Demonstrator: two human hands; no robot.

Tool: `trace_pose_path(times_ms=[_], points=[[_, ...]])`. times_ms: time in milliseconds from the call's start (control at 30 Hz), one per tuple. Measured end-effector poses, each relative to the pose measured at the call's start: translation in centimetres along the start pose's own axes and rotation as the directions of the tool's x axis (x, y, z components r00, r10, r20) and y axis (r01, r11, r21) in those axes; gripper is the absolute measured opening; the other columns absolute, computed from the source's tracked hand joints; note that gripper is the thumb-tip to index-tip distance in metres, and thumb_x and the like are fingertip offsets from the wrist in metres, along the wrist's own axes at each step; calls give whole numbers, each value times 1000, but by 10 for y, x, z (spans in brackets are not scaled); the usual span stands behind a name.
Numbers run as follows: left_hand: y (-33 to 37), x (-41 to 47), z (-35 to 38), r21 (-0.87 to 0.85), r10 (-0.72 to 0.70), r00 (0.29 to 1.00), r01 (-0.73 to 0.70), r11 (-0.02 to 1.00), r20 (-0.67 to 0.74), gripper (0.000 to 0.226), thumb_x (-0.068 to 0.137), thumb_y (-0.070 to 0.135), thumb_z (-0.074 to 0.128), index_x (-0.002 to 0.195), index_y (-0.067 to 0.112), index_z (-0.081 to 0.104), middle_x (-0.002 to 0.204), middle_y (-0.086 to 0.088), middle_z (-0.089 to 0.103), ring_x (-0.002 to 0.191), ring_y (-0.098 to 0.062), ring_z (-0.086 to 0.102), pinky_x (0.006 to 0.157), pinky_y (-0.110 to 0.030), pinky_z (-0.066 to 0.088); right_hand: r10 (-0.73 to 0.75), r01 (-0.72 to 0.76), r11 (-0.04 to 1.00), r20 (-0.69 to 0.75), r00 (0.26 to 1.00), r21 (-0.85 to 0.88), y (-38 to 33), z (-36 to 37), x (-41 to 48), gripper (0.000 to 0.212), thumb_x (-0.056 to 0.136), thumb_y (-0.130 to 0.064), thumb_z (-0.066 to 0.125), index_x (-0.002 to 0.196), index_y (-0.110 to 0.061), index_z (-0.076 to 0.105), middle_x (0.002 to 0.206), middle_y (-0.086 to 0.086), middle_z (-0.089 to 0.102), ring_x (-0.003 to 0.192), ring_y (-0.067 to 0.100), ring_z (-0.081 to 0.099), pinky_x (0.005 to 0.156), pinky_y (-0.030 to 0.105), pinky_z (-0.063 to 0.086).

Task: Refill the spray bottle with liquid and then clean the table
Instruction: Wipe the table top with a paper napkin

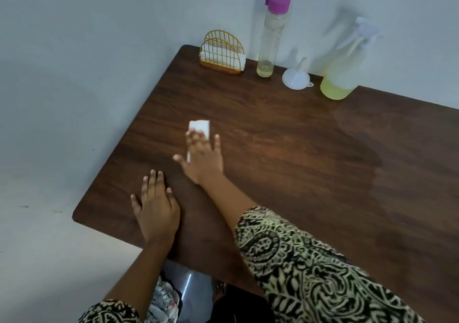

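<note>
My right hand [202, 157] lies flat with straight fingers on a folded white tissue [200, 126], pressing it onto the dark wooden table [310, 161] near its left middle. My left hand [155, 207] rests flat on the table near the front left corner, holding nothing. At the back right stands the clear spray bottle [344, 66], yellow liquid filling its lower part. A white funnel [296, 75] sits upside down beside it. A tall clear bottle [272, 34] with a purple cap holds a little yellow liquid at its bottom.
A yellow wire napkin holder [222, 53] with white tissues stands at the table's back left corner, against the pale wall. A duller, wet-looking patch covers the table's right part. Beyond the left edge lies pale floor.
</note>
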State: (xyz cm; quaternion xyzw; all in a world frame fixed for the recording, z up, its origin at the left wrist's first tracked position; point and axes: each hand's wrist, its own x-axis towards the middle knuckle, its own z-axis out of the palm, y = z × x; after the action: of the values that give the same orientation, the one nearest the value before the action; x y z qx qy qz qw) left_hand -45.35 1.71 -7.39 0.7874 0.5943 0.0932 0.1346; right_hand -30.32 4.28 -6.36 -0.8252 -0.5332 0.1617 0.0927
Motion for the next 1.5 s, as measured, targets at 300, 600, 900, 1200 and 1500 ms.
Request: trace_pose_path(times_ms=[300,600,900,1200,1500], points=[[4,-1,-2,-10,9,1000,-9,1000,-15,49,96,15,43,144,10,38,154,-6,34,145,-22,24,114,-56,13,333,-348,935,-169,928,-71,119,-25,-52,71,95,-58,24,152,-18,11,159,-1,13,146,14,9,113,55,-6],[2,-1,-4,7,28,1000,-28,1000,12,50,97,17,39,146,11,34,156,-6,29,146,-21,19,114,-55,10,71,-71,997,-55,996,-11,3,15,-77,72,95,-56,29,151,-17,9,160,-1,6,147,14,1,112,48,-16],[5,-8,-5,20,68,998,-68,998,12,50,97,16,40,145,7,36,154,-11,31,145,-27,21,113,-57,14,461,-476,874,-137,877,-101,141,-14,-169,69,95,-58,21,152,-22,3,160,-7,2,147,11,0,113,54,-9],[11,-42,4,42,129,990,-131,990,63,52,97,19,41,146,6,34,155,-14,29,145,-28,21,112,-58,14,163,-178,979,-143,976,-96,23,27,-186,68,89,-57,24,144,-19,36,152,-3,34,140,15,33,115,53,3],[23,-49,5,35,87,991,-91,995,103,54,98,22,39,148,6,28,156,-18,23,146,-33,15,112,-62,9,692,-701,712,-203,693,39,157,-10,-238,71,95,-57,22,152,-17,8,160,-1,8,147,16,6,113,57,-4]])
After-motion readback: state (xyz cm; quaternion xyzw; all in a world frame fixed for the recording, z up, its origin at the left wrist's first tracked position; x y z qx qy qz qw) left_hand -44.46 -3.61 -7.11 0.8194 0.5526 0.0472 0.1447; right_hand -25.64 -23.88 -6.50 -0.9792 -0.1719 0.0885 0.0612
